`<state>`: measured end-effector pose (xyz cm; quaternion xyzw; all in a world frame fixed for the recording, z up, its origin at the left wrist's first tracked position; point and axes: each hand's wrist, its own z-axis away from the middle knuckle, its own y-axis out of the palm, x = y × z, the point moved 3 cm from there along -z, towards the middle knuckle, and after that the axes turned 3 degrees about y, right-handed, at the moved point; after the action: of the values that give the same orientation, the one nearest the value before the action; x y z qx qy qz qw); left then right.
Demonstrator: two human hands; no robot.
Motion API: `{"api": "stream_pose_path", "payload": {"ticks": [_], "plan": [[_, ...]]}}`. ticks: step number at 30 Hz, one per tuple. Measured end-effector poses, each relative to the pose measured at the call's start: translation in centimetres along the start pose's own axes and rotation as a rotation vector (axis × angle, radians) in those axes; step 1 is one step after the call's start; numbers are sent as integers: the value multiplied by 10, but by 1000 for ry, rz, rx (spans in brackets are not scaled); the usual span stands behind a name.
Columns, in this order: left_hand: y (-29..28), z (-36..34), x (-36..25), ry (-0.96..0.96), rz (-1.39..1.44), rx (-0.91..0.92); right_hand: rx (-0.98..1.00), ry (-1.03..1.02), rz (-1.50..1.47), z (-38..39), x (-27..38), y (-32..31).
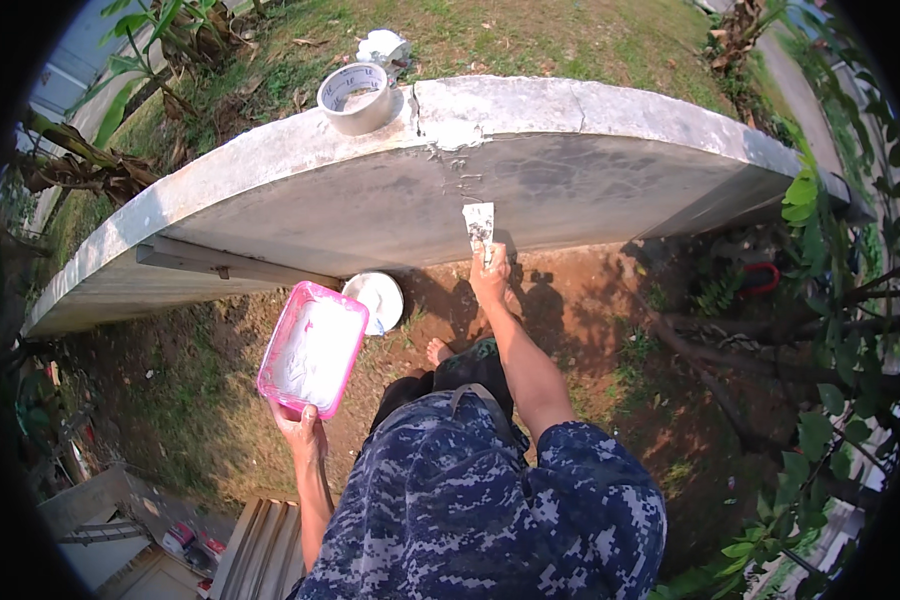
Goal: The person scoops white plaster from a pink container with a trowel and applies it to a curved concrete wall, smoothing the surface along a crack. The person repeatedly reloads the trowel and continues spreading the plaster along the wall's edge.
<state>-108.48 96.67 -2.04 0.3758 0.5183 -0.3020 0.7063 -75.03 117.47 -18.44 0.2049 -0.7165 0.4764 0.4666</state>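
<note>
Putty knife [479,224] up against the grey wall [590,180], just above the middle of the frame. Long way runs up and down, flat blade on top, handle below in the fist.

Nearest, at the bottom: blue camouflage shirt [470,510]. Bare red-brown dirt ground [590,320] with bits of grass below the wall, outdoors in the sun.

Left hand [301,424] low and left of the middle, arm coming up from the bottom edge, fingers closed round the near end of a pink tub [313,348] full of white paste. Tub tipped a little, long way pointing up toward the wall.

White round lid [376,299] on the dirt just past the tub, touching the foot of the wall.

Right hand [490,278] reaching straight out, arm long, clenched on the knife handle. Blade touching the wall under a crack [454,150] filled with white.

Farther up, on top of the wall: roll of grey tape [355,97]. Beyond it, grass [530,40] and a white lump [383,45] at the top.
</note>
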Motion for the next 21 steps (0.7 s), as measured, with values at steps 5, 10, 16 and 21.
{"api": "stream_pose_path", "payload": {"ticks": [5, 10, 16, 21], "plan": [[-5, -1, 1, -24, -6, 7, -11, -161, -191, -17, 42, 1], [4, -6, 0, -5, -5, 77, 6, -182, -230, -43, 71, 24], [12, -11, 2, 13, 21, 103, 7, 29, -59, 3, 35, -3], [17, -15, 13, -13, 69, 147, 92, -371, 61, -20, 104, -59]]}}
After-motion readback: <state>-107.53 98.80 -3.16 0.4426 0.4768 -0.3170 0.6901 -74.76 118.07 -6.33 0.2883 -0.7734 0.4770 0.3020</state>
